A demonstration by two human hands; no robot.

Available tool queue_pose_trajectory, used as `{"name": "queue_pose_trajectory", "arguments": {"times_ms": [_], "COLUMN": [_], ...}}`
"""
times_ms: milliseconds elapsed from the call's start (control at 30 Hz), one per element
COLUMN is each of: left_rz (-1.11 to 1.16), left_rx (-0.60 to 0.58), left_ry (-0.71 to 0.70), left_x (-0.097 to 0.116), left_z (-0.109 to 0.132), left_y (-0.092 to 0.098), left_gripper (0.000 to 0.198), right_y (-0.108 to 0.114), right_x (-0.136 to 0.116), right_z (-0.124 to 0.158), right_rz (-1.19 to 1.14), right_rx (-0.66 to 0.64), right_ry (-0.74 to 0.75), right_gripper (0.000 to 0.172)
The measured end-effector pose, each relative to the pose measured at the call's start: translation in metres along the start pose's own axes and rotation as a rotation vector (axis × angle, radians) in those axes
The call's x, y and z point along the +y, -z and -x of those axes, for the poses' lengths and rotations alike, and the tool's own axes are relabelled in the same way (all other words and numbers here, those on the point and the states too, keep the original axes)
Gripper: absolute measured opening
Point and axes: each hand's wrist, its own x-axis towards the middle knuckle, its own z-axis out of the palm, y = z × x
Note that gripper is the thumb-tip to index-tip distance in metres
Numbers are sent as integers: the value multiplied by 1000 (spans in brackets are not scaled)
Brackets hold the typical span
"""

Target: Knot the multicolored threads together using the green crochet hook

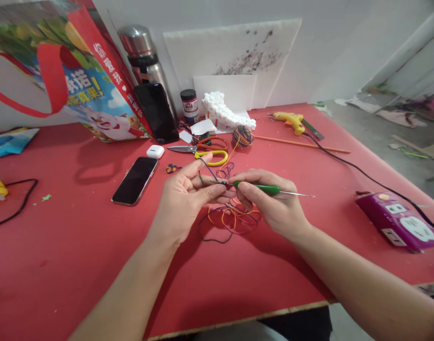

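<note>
My left hand [186,194] pinches a small dark piece of yarn work [224,184] between thumb and fingers, with a strand running over the raised index finger. In my right hand [270,196] is a crochet hook [261,188] with a green handle; one metal end meets the yarn work and the other points right. Loose multicoloured yarn [234,218] lies in loops on the red table under the hands. A strand leads back to a yarn ball [243,137]. Both hands are close together above the table's middle.
Scissors [211,157] and a phone [136,181] lie beyond and left of the hands. Behind stand an upright phone [157,113], a flask [146,57] and a jar [190,106]. A glue gun [289,121] and purple box [401,220] are right.
</note>
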Motion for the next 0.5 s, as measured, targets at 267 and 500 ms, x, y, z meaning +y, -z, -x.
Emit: {"name": "queue_pose_trajectory", "arguments": {"times_ms": [267, 500], "left_rz": [28, 12], "left_rx": [59, 51], "left_ry": [13, -22], "left_x": [-2, -3], "left_z": [2, 4], "left_y": [-5, -6], "left_gripper": [68, 76], "right_y": [-4, -3], "right_x": [7, 7], "right_z": [4, 1], "right_rz": [-145, -119], "right_rx": [101, 100], "right_ry": [-85, -106], "right_gripper": [9, 14]}}
